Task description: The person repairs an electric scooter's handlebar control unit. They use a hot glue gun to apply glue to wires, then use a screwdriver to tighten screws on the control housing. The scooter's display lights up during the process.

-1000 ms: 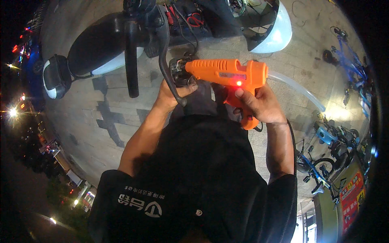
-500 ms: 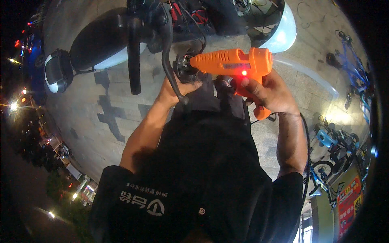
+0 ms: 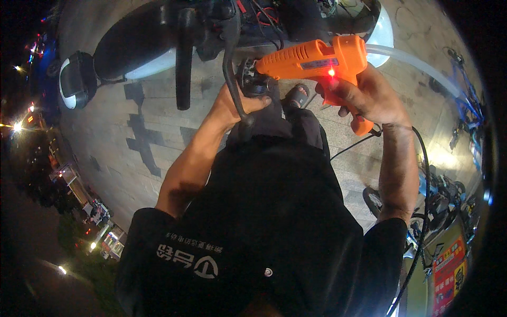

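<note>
My left hand [image 3: 232, 105] is closed round an open black handlebar housing [image 3: 252, 84], thumb along its lower edge, beside a long black brake lever [image 3: 228, 66]. My right hand [image 3: 377, 98] grips an orange glue gun [image 3: 301, 59] by its handle, a red light glowing on its side. The gun's nozzle points left at the housing; whether it touches is too small to tell. A long translucent glue stick [image 3: 412, 59] sticks out of the gun's back, and a black cord [image 3: 422, 153] hangs from it past my right forearm.
A scooter with a black seat [image 3: 127, 42] and hanging grip [image 3: 184, 79] stands ahead, its opened body holding red-handled tools and wires; a white panel [image 3: 383, 26] is at its right. Bicycles [image 3: 459, 116] line the right over grey paving [image 3: 148, 116]. Street lights glow at left.
My right hand has moved up and right with the glue gun. My left hand and the housing have shifted slightly up and right too, while still held close to the nozzle.
</note>
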A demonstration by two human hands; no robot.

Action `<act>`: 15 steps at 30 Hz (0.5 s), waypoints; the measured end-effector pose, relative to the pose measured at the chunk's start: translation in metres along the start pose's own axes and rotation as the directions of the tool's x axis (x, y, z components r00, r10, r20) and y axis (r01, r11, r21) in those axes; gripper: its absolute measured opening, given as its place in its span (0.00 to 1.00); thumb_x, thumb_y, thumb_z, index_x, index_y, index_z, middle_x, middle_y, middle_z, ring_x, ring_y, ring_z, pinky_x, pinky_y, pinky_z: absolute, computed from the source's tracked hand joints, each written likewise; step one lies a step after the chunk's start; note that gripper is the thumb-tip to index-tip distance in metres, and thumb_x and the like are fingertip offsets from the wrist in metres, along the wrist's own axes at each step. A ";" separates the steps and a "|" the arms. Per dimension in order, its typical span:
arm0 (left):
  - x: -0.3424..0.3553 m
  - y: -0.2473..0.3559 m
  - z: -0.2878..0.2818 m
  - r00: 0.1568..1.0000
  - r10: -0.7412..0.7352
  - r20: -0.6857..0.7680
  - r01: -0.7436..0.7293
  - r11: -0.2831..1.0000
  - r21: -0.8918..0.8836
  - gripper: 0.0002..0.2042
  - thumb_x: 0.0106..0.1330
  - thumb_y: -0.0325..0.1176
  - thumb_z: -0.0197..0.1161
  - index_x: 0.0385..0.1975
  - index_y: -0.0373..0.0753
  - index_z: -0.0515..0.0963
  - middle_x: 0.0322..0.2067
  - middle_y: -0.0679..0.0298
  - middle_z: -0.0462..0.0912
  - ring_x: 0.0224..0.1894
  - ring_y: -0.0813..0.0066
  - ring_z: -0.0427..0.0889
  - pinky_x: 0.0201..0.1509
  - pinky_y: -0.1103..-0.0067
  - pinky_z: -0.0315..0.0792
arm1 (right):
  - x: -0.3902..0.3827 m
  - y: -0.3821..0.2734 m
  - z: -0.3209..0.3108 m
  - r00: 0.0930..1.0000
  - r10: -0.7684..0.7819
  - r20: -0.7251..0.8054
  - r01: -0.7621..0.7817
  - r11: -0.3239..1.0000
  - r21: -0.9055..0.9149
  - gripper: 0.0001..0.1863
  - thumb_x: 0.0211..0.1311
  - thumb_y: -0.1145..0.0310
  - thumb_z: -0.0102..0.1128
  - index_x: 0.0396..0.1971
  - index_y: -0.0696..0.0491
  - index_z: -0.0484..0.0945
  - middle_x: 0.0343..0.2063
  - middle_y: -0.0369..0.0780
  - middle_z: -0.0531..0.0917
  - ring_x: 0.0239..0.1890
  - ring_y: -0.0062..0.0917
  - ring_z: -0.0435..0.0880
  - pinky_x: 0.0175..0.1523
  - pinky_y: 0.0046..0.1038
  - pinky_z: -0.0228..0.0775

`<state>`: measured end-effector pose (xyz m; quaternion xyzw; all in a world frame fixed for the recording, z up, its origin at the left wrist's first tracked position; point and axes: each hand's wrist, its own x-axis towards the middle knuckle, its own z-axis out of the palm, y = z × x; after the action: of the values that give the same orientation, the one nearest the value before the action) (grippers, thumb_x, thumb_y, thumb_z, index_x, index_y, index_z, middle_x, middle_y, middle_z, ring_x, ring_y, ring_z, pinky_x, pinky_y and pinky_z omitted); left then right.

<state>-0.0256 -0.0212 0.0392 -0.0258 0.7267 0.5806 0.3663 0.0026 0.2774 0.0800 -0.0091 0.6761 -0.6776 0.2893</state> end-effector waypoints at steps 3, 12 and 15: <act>0.002 -0.001 -0.002 1.000 0.014 0.012 -0.014 1.000 0.022 0.23 0.47 0.24 0.71 0.47 0.34 0.78 0.39 0.64 0.81 0.44 0.74 0.79 0.53 0.75 0.71 | 0.002 -0.002 0.000 0.999 -0.033 -0.003 0.033 0.999 -0.033 0.22 0.66 0.56 0.58 0.51 0.56 0.71 0.34 0.38 0.83 0.24 0.18 0.81 0.28 0.20 0.76; 0.004 -0.005 -0.009 1.000 0.021 0.022 -0.022 0.999 0.046 0.20 0.46 0.28 0.71 0.42 0.35 0.79 0.34 0.65 0.81 0.38 0.75 0.79 0.46 0.77 0.71 | 0.005 -0.002 0.011 0.998 -0.004 -0.069 0.001 0.999 -0.043 0.18 0.67 0.58 0.58 0.48 0.54 0.74 0.29 0.34 0.83 0.23 0.14 0.79 0.27 0.18 0.74; 0.003 -0.009 -0.008 0.999 0.033 0.025 -0.034 0.999 0.039 0.18 0.46 0.27 0.70 0.40 0.35 0.79 0.33 0.66 0.81 0.37 0.76 0.78 0.45 0.77 0.71 | 0.003 0.000 0.008 0.999 0.021 -0.040 -0.022 0.999 -0.036 0.19 0.66 0.57 0.58 0.49 0.54 0.73 0.28 0.34 0.83 0.24 0.14 0.79 0.27 0.18 0.74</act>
<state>-0.0272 -0.0303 0.0305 0.0006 0.7337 0.5725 0.3660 0.0035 0.2693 0.0793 0.0064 0.6940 -0.6621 0.2828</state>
